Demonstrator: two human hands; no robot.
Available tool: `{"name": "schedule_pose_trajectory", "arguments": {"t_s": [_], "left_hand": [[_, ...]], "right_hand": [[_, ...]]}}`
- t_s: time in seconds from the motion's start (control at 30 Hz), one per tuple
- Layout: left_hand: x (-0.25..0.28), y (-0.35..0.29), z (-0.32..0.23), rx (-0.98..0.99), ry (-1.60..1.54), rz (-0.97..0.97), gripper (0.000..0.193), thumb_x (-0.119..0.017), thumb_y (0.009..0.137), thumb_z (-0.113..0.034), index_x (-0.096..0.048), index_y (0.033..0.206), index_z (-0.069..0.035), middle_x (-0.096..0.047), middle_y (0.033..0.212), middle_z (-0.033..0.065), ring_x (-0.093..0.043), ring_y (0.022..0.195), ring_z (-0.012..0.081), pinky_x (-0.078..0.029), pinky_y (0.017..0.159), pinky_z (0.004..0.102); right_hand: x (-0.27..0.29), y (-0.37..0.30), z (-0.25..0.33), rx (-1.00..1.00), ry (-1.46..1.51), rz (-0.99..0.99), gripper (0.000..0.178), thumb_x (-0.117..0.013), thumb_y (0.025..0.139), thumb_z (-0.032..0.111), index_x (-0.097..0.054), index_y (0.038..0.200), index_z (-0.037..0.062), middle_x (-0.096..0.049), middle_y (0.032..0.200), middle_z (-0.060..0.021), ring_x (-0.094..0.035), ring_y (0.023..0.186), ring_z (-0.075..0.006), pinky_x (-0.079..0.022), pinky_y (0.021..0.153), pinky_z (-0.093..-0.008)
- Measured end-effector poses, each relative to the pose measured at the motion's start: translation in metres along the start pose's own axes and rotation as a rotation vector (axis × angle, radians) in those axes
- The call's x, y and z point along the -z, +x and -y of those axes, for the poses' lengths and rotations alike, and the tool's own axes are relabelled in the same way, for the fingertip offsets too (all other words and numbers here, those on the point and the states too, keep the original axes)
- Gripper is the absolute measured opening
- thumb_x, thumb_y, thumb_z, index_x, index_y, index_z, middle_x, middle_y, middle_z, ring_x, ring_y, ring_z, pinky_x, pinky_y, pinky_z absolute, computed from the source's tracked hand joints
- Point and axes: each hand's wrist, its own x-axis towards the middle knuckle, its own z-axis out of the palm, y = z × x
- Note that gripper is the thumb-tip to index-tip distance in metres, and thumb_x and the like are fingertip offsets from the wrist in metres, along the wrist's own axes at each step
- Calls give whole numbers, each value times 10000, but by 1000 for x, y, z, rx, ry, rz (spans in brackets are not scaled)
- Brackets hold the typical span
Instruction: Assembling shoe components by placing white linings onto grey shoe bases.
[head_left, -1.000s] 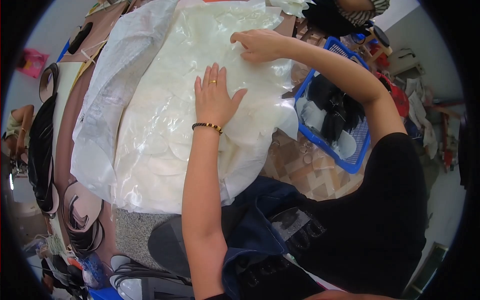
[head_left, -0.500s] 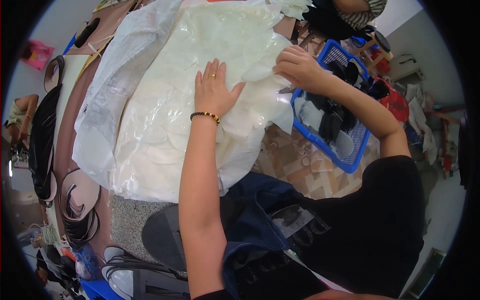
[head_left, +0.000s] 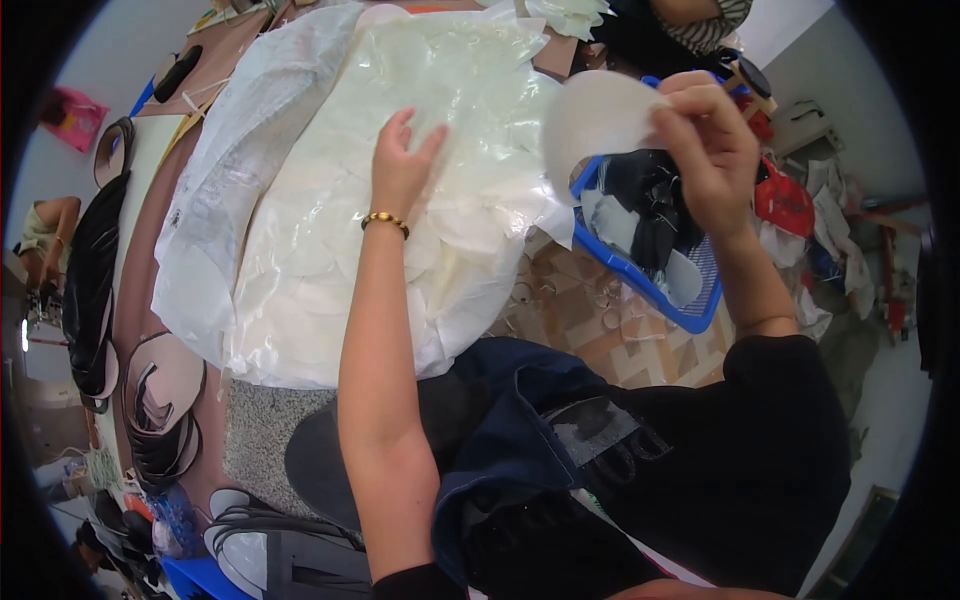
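Note:
In my right hand (head_left: 712,150), pinched between thumb and fingers, is a thin off-white cut piece (head_left: 598,112) with a rounded outline and a curved notch. It is held up, apart from the pile, at the right side of the table. My left hand (head_left: 403,168) has its fingers apart and holds nothing; it hovers over or lightly rests on the glossy, whitish translucent sheets (head_left: 330,240), I cannot tell which. These sheets overlap in a broad heap. A crumpled white plastic sheet (head_left: 235,130) lies along the heap's left side.
A blue plastic basket (head_left: 690,322) with dark and pale scraps stands to the right, below table height. Near me lie a speckled grey slab (head_left: 262,450) and a dark rounded piece (head_left: 318,465). Stacked black and beige pieces (head_left: 165,390) line the left. Another person's arm shows far left.
My right hand has lifted the off-white piece off the heap and moved right and nearer to me. My left hand has drawn slightly left, its fingers no longer pressed flat on the sheets.

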Motion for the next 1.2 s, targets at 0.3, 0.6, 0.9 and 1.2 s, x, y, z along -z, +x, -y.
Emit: {"name": "schedule_pose_trajectory", "arguments": {"t_s": [0.3, 0.6, 0.9, 1.2], "left_hand": [[111, -186, -85, 364, -789, -313, 437, -679, 896, -178, -378, 1144, 19, -577, 979, 121, -605, 815, 134, -512, 690, 237], [128, -358, -80, 609, -447, -778, 384, -622, 887, 10, -342, 1150, 15, -596, 860, 100, -596, 705, 111, -487, 612, 227], [144, -410, -71, 727, -144, -852, 178, -567, 922, -16, -482, 1077, 4, -567, 733, 73, -507, 582, 97, -416, 547, 248], [146, -407, -38, 796, -12, -846, 107, -563, 930, -74, -575, 990, 14, -516, 647, 62, -462, 546, 117, -393, 524, 274]], "right_hand": [[-138, -35, 11, -335, 412, 351, 80, -557, 921, -25, -580, 997, -17, -563, 975, -39, -539, 870, -81, -429, 771, -202], [-234, -86, 69, -673, 828, 922, 161, -537, 932, -14, -595, 1081, 3, -568, 912, -28, -541, 805, -69, -451, 722, -210], [-342, -86, 74, -374, 418, 1410, 276, -557, 898, 6, -605, 1168, 41, -599, 847, -61, -597, 784, -105, -520, 676, -266], [-377, -117, 42, 49, 399, 1187, 286, -578, 871, 62, -647, 1148, 52, -672, 990, -161, -649, 903, -311, -522, 812, -372]]}}
